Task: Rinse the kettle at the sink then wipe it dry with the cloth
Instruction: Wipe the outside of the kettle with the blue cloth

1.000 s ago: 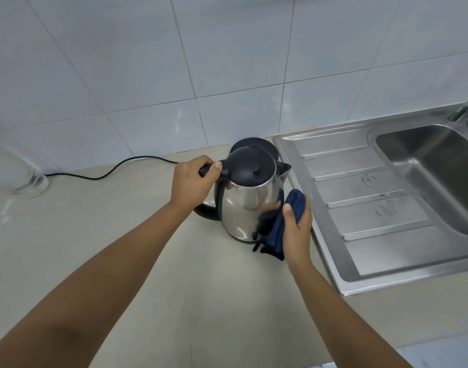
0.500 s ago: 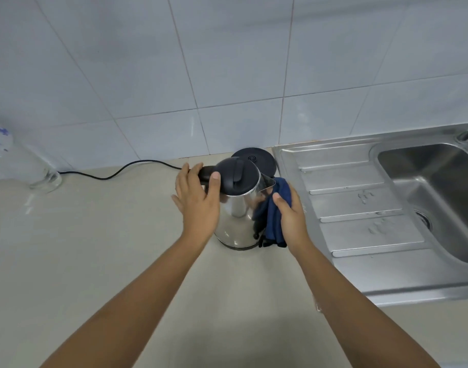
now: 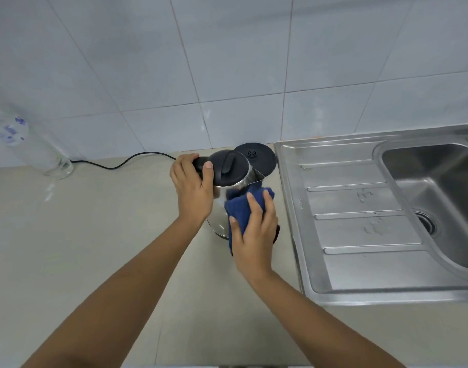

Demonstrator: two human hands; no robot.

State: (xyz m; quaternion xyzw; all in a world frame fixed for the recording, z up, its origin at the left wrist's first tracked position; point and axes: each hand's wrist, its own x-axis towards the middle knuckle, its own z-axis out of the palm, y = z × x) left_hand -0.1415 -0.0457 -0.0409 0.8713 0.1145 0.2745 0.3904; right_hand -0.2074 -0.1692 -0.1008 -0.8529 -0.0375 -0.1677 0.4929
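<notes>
A steel kettle (image 3: 228,168) with a black lid and handle stands on the beige counter, just left of the sink. My left hand (image 3: 193,191) is wrapped around its black handle at the top. My right hand (image 3: 254,235) presses a dark blue cloth (image 3: 240,208) flat against the kettle's front side, below the spout. The cloth and hand hide most of the steel body.
The black kettle base (image 3: 259,158) sits behind the kettle, its cord (image 3: 126,162) running left along the wall. The steel sink (image 3: 360,208) with wet draining board and basin (image 3: 440,197) fills the right. A clear plastic bottle (image 3: 28,144) stands at far left.
My right hand has slid the cloth from the kettle's right side round to its front. My left hand keeps its hold on the handle. The view has shifted slightly.
</notes>
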